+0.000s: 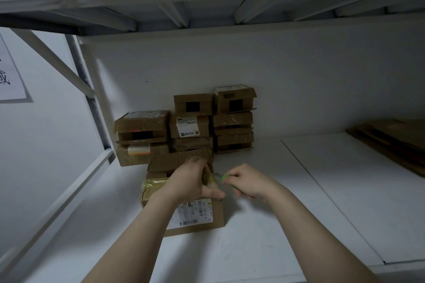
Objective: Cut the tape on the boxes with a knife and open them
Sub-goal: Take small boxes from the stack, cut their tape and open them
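One labelled box (195, 213) sits near the front of the white shelf (287, 213). The left hand (190, 179) grips its taped top, and the right hand (243, 181) is clenched around one green knife (225, 178). Behind, three stacks of boxes (190, 122) stand against the wall.

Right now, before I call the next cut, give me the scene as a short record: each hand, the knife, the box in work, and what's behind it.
left hand: grips the top of the front box
right hand: holds the knife, just right of that box
knife: green handle; blade too blurred to place
front box: on the white shelf, shipping label up, yellow tape round its left end
behind: stacked boxes against the back wall
far right: flat cardboard sheets
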